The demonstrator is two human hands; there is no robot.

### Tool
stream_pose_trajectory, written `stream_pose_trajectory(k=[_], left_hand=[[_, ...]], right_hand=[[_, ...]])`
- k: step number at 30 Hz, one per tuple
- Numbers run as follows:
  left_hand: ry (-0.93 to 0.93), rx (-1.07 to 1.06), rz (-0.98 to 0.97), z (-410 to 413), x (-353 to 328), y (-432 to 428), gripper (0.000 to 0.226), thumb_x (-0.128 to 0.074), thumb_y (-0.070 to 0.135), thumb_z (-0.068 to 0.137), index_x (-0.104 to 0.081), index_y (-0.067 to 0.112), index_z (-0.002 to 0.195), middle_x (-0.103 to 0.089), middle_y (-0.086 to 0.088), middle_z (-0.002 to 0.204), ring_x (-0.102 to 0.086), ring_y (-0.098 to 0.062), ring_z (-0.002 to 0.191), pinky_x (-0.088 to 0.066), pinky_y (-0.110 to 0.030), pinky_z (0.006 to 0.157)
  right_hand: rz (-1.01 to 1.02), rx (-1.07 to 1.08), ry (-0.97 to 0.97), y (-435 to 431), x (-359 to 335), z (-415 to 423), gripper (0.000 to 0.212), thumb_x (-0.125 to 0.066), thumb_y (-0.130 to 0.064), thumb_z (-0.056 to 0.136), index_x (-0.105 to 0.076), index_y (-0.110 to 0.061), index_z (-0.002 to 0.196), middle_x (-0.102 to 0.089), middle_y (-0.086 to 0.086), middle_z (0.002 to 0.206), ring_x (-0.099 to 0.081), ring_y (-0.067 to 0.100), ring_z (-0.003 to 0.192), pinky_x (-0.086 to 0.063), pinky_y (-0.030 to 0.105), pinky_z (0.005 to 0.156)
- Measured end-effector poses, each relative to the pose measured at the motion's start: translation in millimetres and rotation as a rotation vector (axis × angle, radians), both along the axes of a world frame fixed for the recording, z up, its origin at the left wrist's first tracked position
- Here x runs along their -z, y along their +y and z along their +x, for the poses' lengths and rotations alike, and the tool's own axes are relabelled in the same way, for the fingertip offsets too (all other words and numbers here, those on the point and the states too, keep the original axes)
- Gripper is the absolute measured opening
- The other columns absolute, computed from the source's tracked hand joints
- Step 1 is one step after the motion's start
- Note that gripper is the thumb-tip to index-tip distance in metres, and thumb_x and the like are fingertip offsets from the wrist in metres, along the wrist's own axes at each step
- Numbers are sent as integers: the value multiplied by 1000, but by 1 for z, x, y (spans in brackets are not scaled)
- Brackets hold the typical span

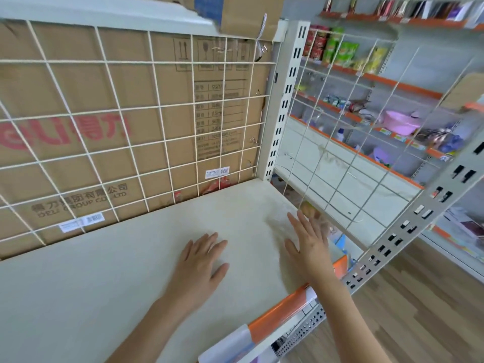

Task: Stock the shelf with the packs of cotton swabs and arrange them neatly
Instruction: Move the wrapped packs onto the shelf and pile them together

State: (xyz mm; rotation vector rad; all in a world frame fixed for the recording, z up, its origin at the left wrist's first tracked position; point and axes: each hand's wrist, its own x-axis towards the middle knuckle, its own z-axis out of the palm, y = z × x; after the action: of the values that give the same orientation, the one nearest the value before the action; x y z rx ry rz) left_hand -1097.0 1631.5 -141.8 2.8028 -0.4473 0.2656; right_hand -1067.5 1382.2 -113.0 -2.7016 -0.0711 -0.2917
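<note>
I had both hands loose. My left hand [201, 260] lay flat, fingers straight, on the cream-white shelf board [104, 284]. My right hand [309, 242] reached forward with straight fingers, grasping nothing.

I could make out no pack of cotton swabs for certain, only a faint glassy blur [280, 221] at the right fingertips, too smeared to name. I judged such packs light, slick and easily dented, best taken by their two long sides.

Behind the white wire grid [131, 61], the brown cardboard carton [78, 87] read "DELI GROUP CO.,LTD". Its barcode stickers were too small to read.

Back grid [160, 106], side grid [348, 113]; front open.
</note>
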Motion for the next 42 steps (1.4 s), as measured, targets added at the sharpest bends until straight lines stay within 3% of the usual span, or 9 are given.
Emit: stream_pose_trajectory(k=[3, 6, 10, 13, 17, 24, 30, 35, 42], left_hand=[[16, -26, -40, -7, -5, 13, 54, -35, 46, 84, -63, 18, 120, -60, -6, 127, -58, -27, 117, -42, -48, 95], [-30, -35, -19, -20, -13, 35, 48, -39, 42, 83, -64, 17, 115, -65, -7, 119, -64, -30, 107, -48, -50, 85], [-86, -52, -77, -52, -23, 78, 48, -38, 43, 85, -56, 20, 123, -60, -6, 126, -57, -29, 116, -42, -49, 94], [-122, -73, -113, -87, -27, 116, 48, -37, 43, 87, -55, 20, 126, -58, -4, 128, -44, -19, 121, -35, -37, 102], [-131, -147, -116, -141, -28, 170, 47, -37, 43, 88, -57, 21, 124, -60, -1, 126, -40, -12, 117, -38, -33, 97], [-102, -382, -49, -231, -30, 266, 47, -39, 41, 85, -60, 19, 121, -62, -3, 122, -41, -14, 115, -26, -28, 95], [-140, -667, -69, -307, -35, 319, 52, -37, 46, 84, -61, 19, 122, -61, -2, 124, -47, -17, 115, -36, -35, 92], [-157, -903, -91, -360, -38, 340, 51, -40, 44, 82, -62, 18, 120, -62, -4, 121, -46, -17, 111, -43, -40, 87], [-160, -1202, -90, -423, -50, 333, 54, -38, 48, 84, -58, 19, 124, -58, -1, 127, -54, -27, 114, -44, -48, 90]], right_hand=[[110, 0, -168, 3, -2, -15, 47, -58, -18, 85, -53, -10, 131, -48, 17, 138, -40, 38, 131, -23, 42, 106], [159, -20, -206, 14, -13, -40, 44, -52, -23, 83, -58, -13, 125, -58, 10, 127, -52, 32, 120, -41, 45, 98], [165, -41, -228, 44, -23, -74, 40, -51, -25, 83, -59, -16, 121, -61, 4, 121, -57, 29, 109, -44, 41, 88], [173, -79, -225, 79, -26, -99, 39, -52, -27, 83, -60, -18, 120, -62, 1, 119, -60, 27, 100, -47, 41, 80], [205, -169, -187, 136, -28, -132, 44, -42, -41, 85, -61, -18, 118, -63, -1, 116, -62, 26, 86, -47, 37, 73], [235, -361, -175, 230, -18, -171, 36, -51, -31, 84, -61, -18, 116, -62, -3, 113, -61, 22, 100, -50, 42, 82], [239, -590, -140, 300, -23, -177, 43, -42, -42, 84, -60, -22, 118, -61, -5, 116, -60, 19, 102, -50, 38, 83], [240, -803, -96, 355, -26, -174, 38, -52, -30, 82, -60, -23, 119, -60, -5, 118, -58, 18, 104, -48, 36, 82], [228, -1098, -1, 413, -34, -173, 39, -49, -34, 88, -55, -26, 126, -54, -10, 127, -48, 11, 117, -42, 33, 90]])
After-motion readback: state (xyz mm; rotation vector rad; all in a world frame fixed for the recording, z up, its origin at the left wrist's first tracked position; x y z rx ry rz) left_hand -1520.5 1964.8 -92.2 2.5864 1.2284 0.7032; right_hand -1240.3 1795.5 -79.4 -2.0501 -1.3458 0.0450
